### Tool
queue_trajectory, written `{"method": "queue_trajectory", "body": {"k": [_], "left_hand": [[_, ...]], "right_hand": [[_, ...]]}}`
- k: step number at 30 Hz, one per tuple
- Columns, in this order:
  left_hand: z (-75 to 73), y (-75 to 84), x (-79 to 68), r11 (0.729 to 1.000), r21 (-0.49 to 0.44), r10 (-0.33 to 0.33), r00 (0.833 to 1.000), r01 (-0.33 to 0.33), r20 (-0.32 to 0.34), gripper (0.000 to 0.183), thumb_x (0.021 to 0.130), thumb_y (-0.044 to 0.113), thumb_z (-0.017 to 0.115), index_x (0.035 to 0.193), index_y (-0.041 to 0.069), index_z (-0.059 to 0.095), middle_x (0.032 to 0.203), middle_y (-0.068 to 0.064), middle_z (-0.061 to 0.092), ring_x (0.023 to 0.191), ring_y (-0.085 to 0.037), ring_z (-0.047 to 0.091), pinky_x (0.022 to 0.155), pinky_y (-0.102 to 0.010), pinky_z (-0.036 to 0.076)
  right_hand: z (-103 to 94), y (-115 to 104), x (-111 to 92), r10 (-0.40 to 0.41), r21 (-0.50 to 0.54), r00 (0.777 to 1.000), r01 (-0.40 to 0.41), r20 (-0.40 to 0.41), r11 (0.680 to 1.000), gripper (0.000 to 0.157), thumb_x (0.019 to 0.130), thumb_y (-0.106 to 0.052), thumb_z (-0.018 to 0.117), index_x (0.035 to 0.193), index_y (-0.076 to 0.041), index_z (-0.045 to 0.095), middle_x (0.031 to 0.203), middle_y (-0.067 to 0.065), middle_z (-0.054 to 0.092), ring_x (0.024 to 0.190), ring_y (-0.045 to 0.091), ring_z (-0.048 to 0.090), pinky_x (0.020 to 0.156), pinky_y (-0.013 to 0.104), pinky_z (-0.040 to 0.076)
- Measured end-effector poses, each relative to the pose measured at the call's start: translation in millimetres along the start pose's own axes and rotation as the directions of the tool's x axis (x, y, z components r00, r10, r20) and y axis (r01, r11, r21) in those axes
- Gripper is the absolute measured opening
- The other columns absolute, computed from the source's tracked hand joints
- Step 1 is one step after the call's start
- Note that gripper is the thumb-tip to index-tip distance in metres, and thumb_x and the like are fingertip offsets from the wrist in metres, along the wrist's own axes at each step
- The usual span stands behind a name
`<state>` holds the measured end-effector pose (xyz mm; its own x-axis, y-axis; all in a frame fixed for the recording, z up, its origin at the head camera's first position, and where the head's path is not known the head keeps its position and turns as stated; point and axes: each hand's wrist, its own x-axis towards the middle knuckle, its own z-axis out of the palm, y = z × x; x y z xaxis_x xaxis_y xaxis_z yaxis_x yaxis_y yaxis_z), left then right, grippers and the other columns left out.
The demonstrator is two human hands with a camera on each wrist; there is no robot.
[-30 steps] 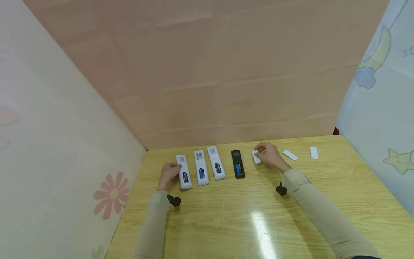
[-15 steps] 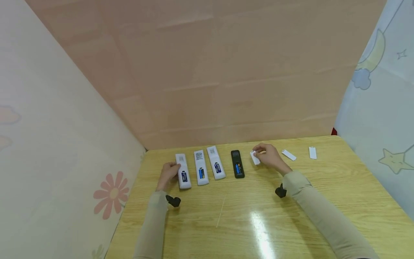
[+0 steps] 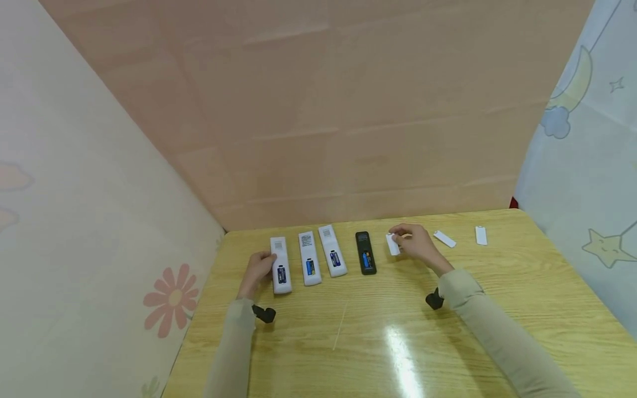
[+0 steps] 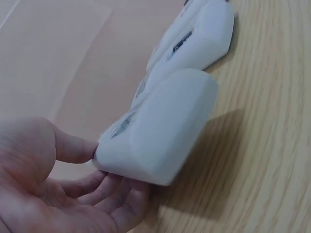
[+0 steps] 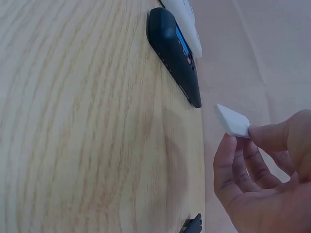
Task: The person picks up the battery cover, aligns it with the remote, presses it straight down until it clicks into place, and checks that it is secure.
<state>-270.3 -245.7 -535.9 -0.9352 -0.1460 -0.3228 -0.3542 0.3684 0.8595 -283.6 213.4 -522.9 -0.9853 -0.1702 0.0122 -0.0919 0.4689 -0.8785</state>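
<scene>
My left hand [image 3: 256, 272] grips the leftmost white remote control [image 3: 281, 253] by its left side. In the left wrist view the thumb lies on the edge of this remote [image 4: 165, 126] and the other fingers are curled below it; its near end is tilted up off the table. Batteries [image 3: 282, 275] show in its uncovered compartment. Over on the right, my right hand [image 3: 418, 243] pinches a small white battery cover [image 3: 393, 247] between thumb and fingers. In the right wrist view that cover [image 5: 232, 120] is held above the tabletop, beside the black remote control [image 5: 175, 56].
Two more white remotes, one in the middle [image 3: 307, 249] and one beside it [image 3: 328, 241], lie with batteries exposed. Two loose white covers, one slanted [image 3: 445, 239] and one upright [image 3: 480, 235], lie right of my right hand. A wall [image 3: 318, 138] rises behind the table [image 3: 368, 320].
The leftmost remote has shifted slightly left and turned a little in my left hand. My right hand, with the battery cover, has stayed almost in place.
</scene>
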Motion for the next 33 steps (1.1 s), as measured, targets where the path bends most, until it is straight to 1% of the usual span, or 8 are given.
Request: {"method": "queue_trajectory", "body": {"k": [5, 8, 11, 15, 20, 23, 29, 33], "left_hand": [[2.3, 1.1, -1.0, 0.999, -0.028, 0.024, 1.0, -0.023, 0.02, 0.053, 0.103, 0.03, 0.054, 0.144, -0.003, 0.046, 0.124, -0.021, 0.063, 0.099, -0.024, 0.062, 0.083, -0.037, 0.054], [5.1, 2.3, -0.4, 0.997, -0.07, 0.033, 0.999, -0.03, 0.034, 0.053, 0.103, 0.028, 0.055, 0.144, -0.003, 0.046, 0.117, -0.02, 0.065, 0.089, -0.021, 0.063, 0.073, -0.033, 0.054], [7.7, 3.0, 0.5, 0.993, -0.11, 0.037, 0.998, -0.032, 0.044, 0.053, 0.103, 0.026, 0.055, 0.145, -0.005, 0.043, 0.115, -0.021, 0.066, 0.084, -0.02, 0.063, 0.067, -0.031, 0.054], [10.3, 5.8, -1.9, 0.992, -0.122, 0.036, 0.998, -0.03, 0.046, 0.054, 0.103, 0.026, 0.055, 0.146, -0.005, 0.042, 0.118, -0.022, 0.065, 0.088, -0.022, 0.065, 0.07, -0.032, 0.056], [14.6, 12.4, -8.9, 0.991, -0.116, 0.071, 0.997, -0.066, 0.042, 0.054, 0.103, 0.028, 0.056, 0.145, -0.005, 0.046, 0.12, -0.022, 0.065, 0.096, -0.025, 0.066, 0.077, -0.035, 0.059], [18.5, 16.6, -13.1, 0.987, -0.136, 0.09, 0.995, -0.083, 0.044, 0.054, 0.103, 0.03, 0.058, 0.144, -0.005, 0.048, 0.122, -0.022, 0.065, 0.099, -0.026, 0.067, 0.079, -0.035, 0.06], [26.0, 22.9, -16.4, 0.971, -0.217, 0.119, 0.99, -0.099, 0.08, 0.056, 0.101, 0.033, 0.061, 0.142, -0.003, 0.05, 0.124, -0.02, 0.064, 0.102, -0.029, 0.068, 0.078, -0.035, 0.06], [29.7, 26.2, -19.1, 0.961, -0.254, 0.141, 0.983, -0.107, 0.121, 0.058, 0.1, 0.032, 0.062, 0.143, -0.004, 0.047, 0.124, -0.022, 0.064, 0.104, -0.032, 0.068, 0.078, -0.038, 0.06]], "right_hand": [[0.5, -4, -3, 0.001, 0.018, 1.0, -0.001, 0.0, 1.0, 0.03, 0.104, -0.018, 0.057, 0.129, -0.003, 0.063, 0.121, 0.02, 0.064, 0.096, 0.031, 0.069, 0.075, 0.05, 0.06], [-0.1, -8, -5, -0.003, 0.036, 1.0, 0.003, 0.0, 0.999, 0.031, 0.104, -0.018, 0.057, 0.129, -0.002, 0.063, 0.12, 0.02, 0.064, 0.094, 0.031, 0.069, 0.076, 0.052, 0.059], [-0.2, -10, -8, -0.011, 0.07, 1.0, 0.011, 0.007, 0.997, 0.031, 0.104, -0.018, 0.058, 0.129, -0.001, 0.062, 0.12, 0.021, 0.062, 0.092, 0.032, 0.069, 0.077, 0.053, 0.059], [-0.1, -14, -10, -0.023, 0.115, 1.0, 0.021, 0.018, 0.993, 0.032, 0.103, -0.017, 0.059, 0.129, 0.001, 0.061, 0.117, 0.023, 0.061, 0.089, 0.033, 0.07, 0.077, 0.054, 0.059], [2.1, -19, -12, -0.025, 0.163, 0.999, 0.02, 0.029, 0.987, 0.03, 0.102, -0.015, 0.061, 0.127, 0.0, 0.062, 0.115, 0.023, 0.062, 0.089, 0.033, 0.07, 0.078, 0.058, 0.058], [3.5, -20, -13, -0.032, 0.175, 0.999, 0.025, 0.036, 0.984, 0.029, 0.101, -0.016, 0.062, 0.126, -0.001, 0.063, 0.116, 0.024, 0.062, 0.092, 0.033, 0.07, 0.079, 0.058, 0.057], [6.4, -26, -15, -0.046, 0.162, 0.998, 0.04, 0.034, 0.986, 0.027, 0.101, -0.015, 0.062, 0.124, -0.001, 0.063, 0.115, 0.024, 0.062, 0.093, 0.035, 0.069, 0.079, 0.056, 0.058], [7.6, -27, -17, -0.053, 0.152, 0.998, 0.046, 0.04, 0.987, 0.027, 0.102, -0.015, 0.061, 0.124, -0.001, 0.063, 0.116, 0.023, 0.061, 0.095, 0.036, 0.069, 0.08, 0.054, 0.058]]}}
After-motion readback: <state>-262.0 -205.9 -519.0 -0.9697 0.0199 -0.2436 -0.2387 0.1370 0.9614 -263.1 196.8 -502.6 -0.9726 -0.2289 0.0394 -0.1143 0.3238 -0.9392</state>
